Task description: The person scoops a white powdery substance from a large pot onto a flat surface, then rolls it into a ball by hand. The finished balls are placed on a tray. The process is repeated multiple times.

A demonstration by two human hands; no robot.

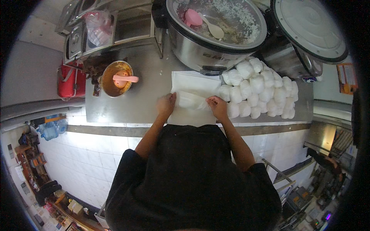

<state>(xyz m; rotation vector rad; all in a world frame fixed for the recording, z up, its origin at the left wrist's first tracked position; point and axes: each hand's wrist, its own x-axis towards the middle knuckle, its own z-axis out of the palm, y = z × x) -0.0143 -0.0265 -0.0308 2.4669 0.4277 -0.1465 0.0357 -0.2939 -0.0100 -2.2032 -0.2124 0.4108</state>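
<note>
A stack of white paper sheets [196, 81] lies at the front of the steel table before me. My left hand [166, 105] pinches the left edge of a folded white wrapper [190, 101] on top of the sheets. The wrapper's right end is between the fingertips of my right hand [217, 106]. What the wrapper holds, if anything, is hidden. Just right of my right hand, many white wrapped bundles [257, 83] are piled in rows.
Behind the sheets stands a large rice cooker [214, 55] with rice, a pink scoop [193, 18] and a white paddle [214, 29]. A metal pot [104, 83] with orange residue and a pink ladle [125, 78] is at left. Steel pans [75, 40] stand behind it.
</note>
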